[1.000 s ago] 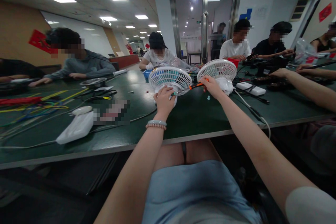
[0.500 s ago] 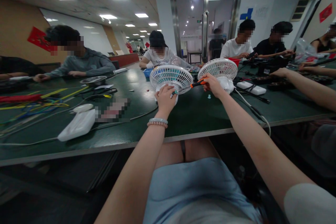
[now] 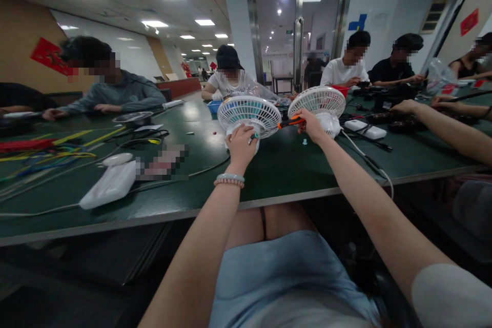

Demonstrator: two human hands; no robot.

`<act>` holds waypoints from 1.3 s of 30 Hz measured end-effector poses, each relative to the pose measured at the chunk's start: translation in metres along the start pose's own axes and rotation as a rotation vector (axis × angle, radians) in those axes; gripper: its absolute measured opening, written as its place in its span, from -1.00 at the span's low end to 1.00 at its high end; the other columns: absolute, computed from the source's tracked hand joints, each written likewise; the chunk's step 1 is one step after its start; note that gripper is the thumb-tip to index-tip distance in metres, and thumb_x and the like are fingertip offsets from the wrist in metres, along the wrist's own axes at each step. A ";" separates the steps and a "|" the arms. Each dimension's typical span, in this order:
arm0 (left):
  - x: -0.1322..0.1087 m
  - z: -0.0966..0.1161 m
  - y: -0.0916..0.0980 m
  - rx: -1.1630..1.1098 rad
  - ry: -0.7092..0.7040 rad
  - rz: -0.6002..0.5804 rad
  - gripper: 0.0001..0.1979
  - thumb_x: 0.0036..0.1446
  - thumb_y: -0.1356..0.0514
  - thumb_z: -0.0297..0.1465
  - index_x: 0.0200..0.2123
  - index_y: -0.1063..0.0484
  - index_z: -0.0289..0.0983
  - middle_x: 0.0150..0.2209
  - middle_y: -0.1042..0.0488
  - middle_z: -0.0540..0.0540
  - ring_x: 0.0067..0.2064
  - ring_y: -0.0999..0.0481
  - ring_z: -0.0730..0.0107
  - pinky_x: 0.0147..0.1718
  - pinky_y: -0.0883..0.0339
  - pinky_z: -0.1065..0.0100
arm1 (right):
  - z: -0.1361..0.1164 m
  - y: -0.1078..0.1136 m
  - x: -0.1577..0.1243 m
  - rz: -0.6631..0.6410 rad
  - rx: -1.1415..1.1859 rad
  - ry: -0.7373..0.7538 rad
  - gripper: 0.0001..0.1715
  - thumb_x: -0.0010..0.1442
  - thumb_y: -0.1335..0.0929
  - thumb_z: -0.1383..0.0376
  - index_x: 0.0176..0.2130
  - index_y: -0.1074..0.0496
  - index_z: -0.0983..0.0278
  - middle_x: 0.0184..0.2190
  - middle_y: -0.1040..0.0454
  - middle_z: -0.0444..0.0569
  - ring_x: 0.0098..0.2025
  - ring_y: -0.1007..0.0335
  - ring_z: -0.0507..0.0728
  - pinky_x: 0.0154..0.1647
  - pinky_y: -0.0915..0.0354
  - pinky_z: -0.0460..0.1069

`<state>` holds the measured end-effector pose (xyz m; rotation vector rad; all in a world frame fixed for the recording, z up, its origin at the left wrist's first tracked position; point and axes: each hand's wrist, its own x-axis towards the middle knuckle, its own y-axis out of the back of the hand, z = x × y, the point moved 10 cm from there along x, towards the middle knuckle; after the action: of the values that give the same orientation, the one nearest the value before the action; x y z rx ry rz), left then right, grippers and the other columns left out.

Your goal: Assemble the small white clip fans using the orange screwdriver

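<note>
the small white fan (image 3: pixel 249 115) stands on the dark green counter (image 3: pixel 284 169), about mid-width and well out from the near edge. the left hand (image 3: pixel 240 146) is curled around its body just under the grille, fingers closed on the plastic. the right hand (image 3: pixel 312 125) is wrapped round an orange-handled screwdriver (image 3: pixel 291 123), tip pointing at the fan's lower rim beside the left thumb. a second fan (image 3: pixel 322 101) stands just behind the right hand, and a white cable (image 3: pixel 369 161) runs off the counter edge. the fan looks light and hollow, probably top-heavy and easy to tip. the grille ribs seem thin and bendy, so the solid neck under the grille is likely a better hold than the cage.
</note>
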<state>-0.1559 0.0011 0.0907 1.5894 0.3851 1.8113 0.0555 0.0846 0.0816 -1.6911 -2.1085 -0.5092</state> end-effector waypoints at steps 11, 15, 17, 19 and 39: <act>0.000 0.000 -0.001 0.003 0.010 -0.023 -0.84 0.02 -0.13 -0.40 -0.29 -0.45 -0.12 -0.02 -0.41 -0.01 0.15 -0.20 0.17 0.04 0.02 0.05 | -0.002 -0.007 -0.006 -0.016 -0.068 -0.013 -0.59 0.14 -0.14 -0.08 -0.34 -0.20 0.20 -0.72 0.06 -0.31 -0.73 0.15 -0.07 -0.71 0.04 -0.15; -0.001 0.000 0.000 0.017 0.006 -0.020 -0.84 0.02 -0.13 -0.40 -0.29 -0.44 -0.12 -0.02 -0.41 -0.01 0.15 -0.20 0.17 0.03 0.00 0.06 | -0.006 -0.002 -0.004 0.041 -0.177 0.035 -0.71 0.09 -0.24 0.04 -0.35 -0.22 0.22 -0.66 -0.11 -0.27 -0.66 -0.02 -0.06 -0.67 -0.04 -0.15; -0.001 0.000 0.000 0.020 0.005 -0.016 -0.84 0.03 -0.13 -0.40 -0.29 -0.44 -0.12 -0.02 -0.42 -0.01 0.15 -0.20 0.18 0.03 -0.01 0.07 | -0.009 0.002 -0.004 0.068 -0.264 0.048 -0.76 0.06 -0.27 0.11 -0.39 -0.23 0.24 -0.64 -0.17 -0.24 -0.63 -0.07 -0.06 -0.64 -0.06 -0.15; -0.001 0.000 0.000 0.017 0.003 -0.014 -0.84 0.03 -0.13 -0.40 -0.28 -0.44 -0.12 -0.02 -0.41 0.00 0.15 -0.20 0.18 0.03 -0.01 0.06 | -0.008 0.004 -0.004 0.053 -0.352 0.014 -0.76 0.07 -0.26 0.13 -0.46 -0.24 0.26 -0.67 -0.19 -0.22 -0.64 -0.08 -0.05 -0.64 -0.05 -0.14; -0.007 0.016 0.003 0.087 -0.092 -0.055 -0.75 0.11 -0.03 -0.36 -0.18 -0.42 -0.03 0.03 -0.36 0.01 0.19 -0.11 0.17 0.06 0.09 0.05 | 0.054 -0.075 -0.086 -1.004 -0.465 -0.643 -0.39 0.10 -0.20 -0.13 -0.21 -0.40 0.32 -0.65 -0.37 -0.13 -0.76 -0.12 -0.09 -0.78 0.01 -0.19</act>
<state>-0.1410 -0.0093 0.0906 1.6986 0.4657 1.6938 -0.0048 0.0244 -0.0120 -0.8865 -3.5127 -0.8496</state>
